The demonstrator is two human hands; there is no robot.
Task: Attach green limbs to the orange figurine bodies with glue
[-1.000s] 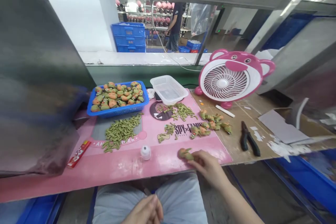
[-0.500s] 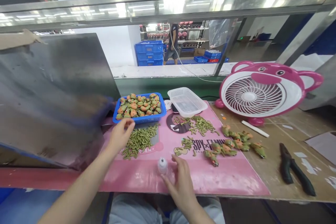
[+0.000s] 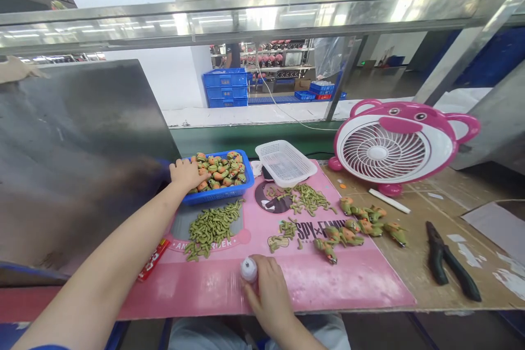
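Observation:
My left hand (image 3: 186, 176) reaches over the left side of a blue basket (image 3: 217, 196), its fingers apart and touching the painted green-and-orange figure pieces (image 3: 221, 169) heaped in it. On the pink mat, my right hand (image 3: 270, 291) is wrapped round a small white bottle (image 3: 248, 269) that stands upright with its tip facing up. A pile of small curved green pieces (image 3: 213, 227) lies in front of the basket. More such green pieces (image 3: 309, 198) are scattered to the right. Several figure pieces (image 3: 348, 235) lie at the mat's right edge.
A white perforated basket (image 3: 285, 163) sits behind the mat. To the right stand a pink bear-shaped fan (image 3: 377, 152), a white stick (image 3: 389, 200) and black-handled pliers (image 3: 445, 262). A metal panel (image 3: 82, 158) walls off the left. A red packet (image 3: 153, 260) lies near my left forearm.
My left hand has moved up and left from the green pile onto the basket's pieces. My right hand has closed round the bottle. The view has shifted slightly.

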